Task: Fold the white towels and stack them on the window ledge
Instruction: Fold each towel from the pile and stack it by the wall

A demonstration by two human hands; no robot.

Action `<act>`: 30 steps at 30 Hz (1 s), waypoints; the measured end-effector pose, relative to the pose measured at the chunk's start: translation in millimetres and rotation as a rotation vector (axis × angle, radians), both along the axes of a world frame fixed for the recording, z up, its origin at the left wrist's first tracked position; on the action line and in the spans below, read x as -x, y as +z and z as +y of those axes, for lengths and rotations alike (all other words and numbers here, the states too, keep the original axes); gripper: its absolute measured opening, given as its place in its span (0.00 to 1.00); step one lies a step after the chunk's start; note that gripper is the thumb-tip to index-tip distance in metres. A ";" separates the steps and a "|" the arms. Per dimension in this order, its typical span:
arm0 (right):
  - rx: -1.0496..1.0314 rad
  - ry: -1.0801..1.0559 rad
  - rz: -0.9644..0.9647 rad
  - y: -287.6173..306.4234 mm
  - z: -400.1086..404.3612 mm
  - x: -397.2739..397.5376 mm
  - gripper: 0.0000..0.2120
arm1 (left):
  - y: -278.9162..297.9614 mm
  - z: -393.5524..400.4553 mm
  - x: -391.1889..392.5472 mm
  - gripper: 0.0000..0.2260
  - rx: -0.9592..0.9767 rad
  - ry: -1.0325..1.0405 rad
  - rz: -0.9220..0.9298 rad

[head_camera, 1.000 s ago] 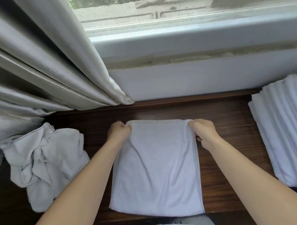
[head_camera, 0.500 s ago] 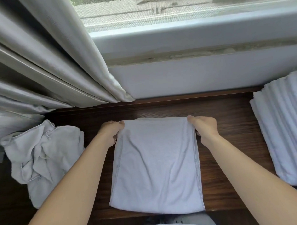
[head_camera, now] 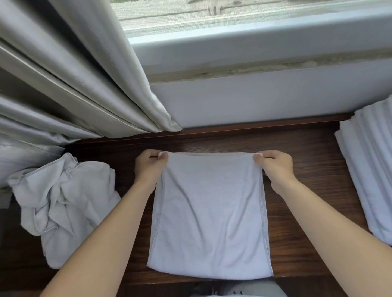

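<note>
Both hands have drawn apart slightly, left hand point(head_camera: 149, 166) and right hand point(head_camera: 274, 167) each pinching the towel's point(head_camera: 209, 216) far corners mid-frame; uneven pulling risks a skewed fold.

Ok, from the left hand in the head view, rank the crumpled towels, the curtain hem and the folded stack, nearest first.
From the left hand:
1. Crumpled towels, just to its left on the ledge.
2. Curtain hem, behind it, against the wall.
3. Folded stack, far right, past the right hand.
</note>
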State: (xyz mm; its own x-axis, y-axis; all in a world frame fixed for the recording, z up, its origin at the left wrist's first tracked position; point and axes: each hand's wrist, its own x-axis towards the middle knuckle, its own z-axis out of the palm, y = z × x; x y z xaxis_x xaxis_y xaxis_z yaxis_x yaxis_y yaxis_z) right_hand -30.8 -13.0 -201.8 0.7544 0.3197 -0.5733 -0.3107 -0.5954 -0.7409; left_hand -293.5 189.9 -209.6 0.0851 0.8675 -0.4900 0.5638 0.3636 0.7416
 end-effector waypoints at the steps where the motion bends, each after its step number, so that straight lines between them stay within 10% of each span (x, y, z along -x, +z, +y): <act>1: -0.002 0.008 -0.006 1.4 -1.4 0.1 0.04 | 0.6 -0.8 2.8 0.03 -0.020 -0.002 -0.018; 30: -0.405 0.448 -0.572 255.7 -107.9 26.2 0.03 | 233.3 -65.0 90.8 0.03 -0.573 -0.498 -0.309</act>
